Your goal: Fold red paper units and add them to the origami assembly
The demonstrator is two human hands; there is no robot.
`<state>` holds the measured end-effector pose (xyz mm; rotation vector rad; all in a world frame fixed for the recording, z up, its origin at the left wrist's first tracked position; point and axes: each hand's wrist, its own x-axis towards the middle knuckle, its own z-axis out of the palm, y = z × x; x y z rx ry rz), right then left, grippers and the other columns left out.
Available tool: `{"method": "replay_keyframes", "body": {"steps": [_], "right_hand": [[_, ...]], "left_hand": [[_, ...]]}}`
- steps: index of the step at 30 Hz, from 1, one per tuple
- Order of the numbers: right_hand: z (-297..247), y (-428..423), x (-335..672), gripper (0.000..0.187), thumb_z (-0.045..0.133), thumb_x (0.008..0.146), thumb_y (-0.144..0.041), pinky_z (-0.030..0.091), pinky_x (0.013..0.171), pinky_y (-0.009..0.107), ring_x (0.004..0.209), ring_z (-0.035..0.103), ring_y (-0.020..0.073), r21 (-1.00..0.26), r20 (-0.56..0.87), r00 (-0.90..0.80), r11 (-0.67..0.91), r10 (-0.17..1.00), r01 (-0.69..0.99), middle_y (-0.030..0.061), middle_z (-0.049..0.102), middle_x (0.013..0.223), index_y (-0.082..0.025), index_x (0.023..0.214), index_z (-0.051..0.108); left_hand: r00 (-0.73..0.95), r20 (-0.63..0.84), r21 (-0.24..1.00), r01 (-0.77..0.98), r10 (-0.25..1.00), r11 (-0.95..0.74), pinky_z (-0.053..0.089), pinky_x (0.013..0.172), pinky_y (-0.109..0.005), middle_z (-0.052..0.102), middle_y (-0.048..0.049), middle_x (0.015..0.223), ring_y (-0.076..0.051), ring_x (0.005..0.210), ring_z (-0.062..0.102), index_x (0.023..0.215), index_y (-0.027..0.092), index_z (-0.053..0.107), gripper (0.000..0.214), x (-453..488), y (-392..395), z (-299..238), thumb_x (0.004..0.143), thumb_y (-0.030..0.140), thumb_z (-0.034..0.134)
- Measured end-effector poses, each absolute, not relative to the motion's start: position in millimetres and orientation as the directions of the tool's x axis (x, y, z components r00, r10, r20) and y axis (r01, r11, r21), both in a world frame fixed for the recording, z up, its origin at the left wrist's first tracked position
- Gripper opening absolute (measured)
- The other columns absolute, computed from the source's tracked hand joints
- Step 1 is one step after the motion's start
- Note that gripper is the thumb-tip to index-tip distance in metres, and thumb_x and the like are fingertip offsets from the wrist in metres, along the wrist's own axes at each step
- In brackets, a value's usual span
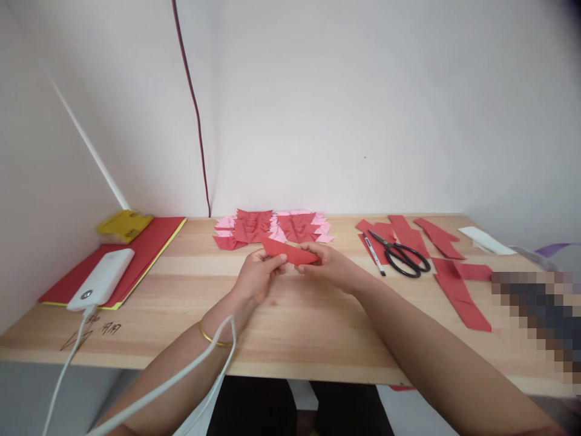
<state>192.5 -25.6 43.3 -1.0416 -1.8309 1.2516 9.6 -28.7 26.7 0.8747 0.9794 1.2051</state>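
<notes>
The fingers of the left hand [258,274] pinch the left end of a folded red paper piece [290,252], thumb on top. The fingers of the right hand [330,266] close on its right end. The piece is held between the two hands, low over the middle of the wooden counter [290,327], with its long edge running roughly left to right. A thin gold bangle [209,337] sits on the left wrist, and a white cable [181,375] loops across that forearm.

Just behind the hands, near the wall, lies a spread of folded red and pink pieces [272,226], overlapping one another. To the right of the hands, black scissors [403,254] lie on red paper strips [456,287], with a white pen [374,255] just beside the blades. Farther right, a white slip of paper [485,240] rests near the counter's back edge.

On the left side, a white power bank [102,278] lies on a stack of red sheets [145,245], with its cable running off the front edge. A yellow object [123,224] sits at the stack's far corner. A dark red cord [195,115] hangs down the wall behind.
</notes>
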Motion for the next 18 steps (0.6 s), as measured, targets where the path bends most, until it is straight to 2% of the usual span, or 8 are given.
{"method": "replay_keyframes", "body": {"steps": [3,6,8,11,14,18], "right_hand": [[35.1,-21.5,192.4,0.031,0.063,0.075,-0.033,0.047,0.072,0.028,0.084,0.061,0.0162,-0.982,0.048,-0.419,0.12,0.907,0.146,0.0031,0.065,0.098,-0.02,0.103,0.06],[27.9,-17.6,190.6,0.028,0.064,0.074,-0.032,0.047,0.072,0.028,0.081,0.061,0.0151,-0.991,0.055,-0.331,0.092,0.942,0.095,0.0025,0.065,0.094,-0.02,0.098,0.058],[26.0,-16.6,188.8,0.026,0.063,0.073,-0.031,0.047,0.075,0.03,0.083,0.061,0.0155,-0.987,0.098,-0.283,0.129,0.954,0.092,0.0032,0.065,0.095,-0.02,0.096,0.057],[28.3,-18.3,185.9,0.02,0.062,0.074,-0.031,0.046,0.078,0.031,0.083,0.059,0.0156,-0.949,0.21,-0.212,0.251,0.954,0.192,0.0039,0.064,0.092,-0.019,0.09,0.058],[33.1,-21.8,183.8,0.014,0.058,0.077,-0.032,0.044,0.071,0.028,0.073,0.056,0.0134,-0.908,0.272,-0.213,0.323,0.938,0.266,0.0022,0.063,0.081,-0.018,0.081,0.059],[37.3,-24.8,182.9,0.019,0.054,0.078,-0.034,0.04,0.059,0.024,0.06,0.048,0.0102,-0.907,0.254,-0.239,0.316,0.937,0.278,-0.0011,0.055,0.065,-0.017,0.07,0.055]], "left_hand": [[0.062,-0.13,0.917,-0.373,0.99,0.144,0.042,0.058,-0.022,0.062,0.0004,0.066,-0.007,0.056,0.052,0.073,0.012,0.066,0.023,10.2,-28.8,28.2,0.056,0.022,0.078],[0.054,-0.085,0.922,-0.375,0.995,0.1,0.041,0.057,-0.023,0.062,0.0002,0.066,-0.008,0.056,0.051,0.074,0.013,0.065,0.022,10.9,-29.2,28.0,0.057,0.021,0.078],[0.05,-0.062,0.928,-0.364,0.997,0.076,0.041,0.058,-0.023,0.063,-0.0002,0.067,-0.008,0.057,0.051,0.076,0.013,0.065,0.022,10.8,-29.2,26.8,0.059,0.021,0.077],[0.073,-0.055,0.94,-0.333,0.996,0.076,0.04,0.058,-0.024,0.062,-0.0008,0.067,-0.009,0.057,0.051,0.077,0.013,0.066,0.02,9.9,-28.5,23.7,0.061,0.02,0.075],[0.125,-0.061,0.947,-0.305,0.99,0.097,0.04,0.059,-0.024,0.062,-0.0013,0.067,-0.009,0.058,0.051,0.077,0.013,0.067,0.019,8.8,-27.8,20.4,0.062,0.021,0.075],[0.202,-0.063,0.953,-0.279,0.977,0.119,0.039,0.059,-0.024,0.062,-0.0015,0.067,-0.009,0.059,0.051,0.077,0.013,0.069,0.018,8.5,-28.3,19.6,0.063,0.022,0.075]]}}
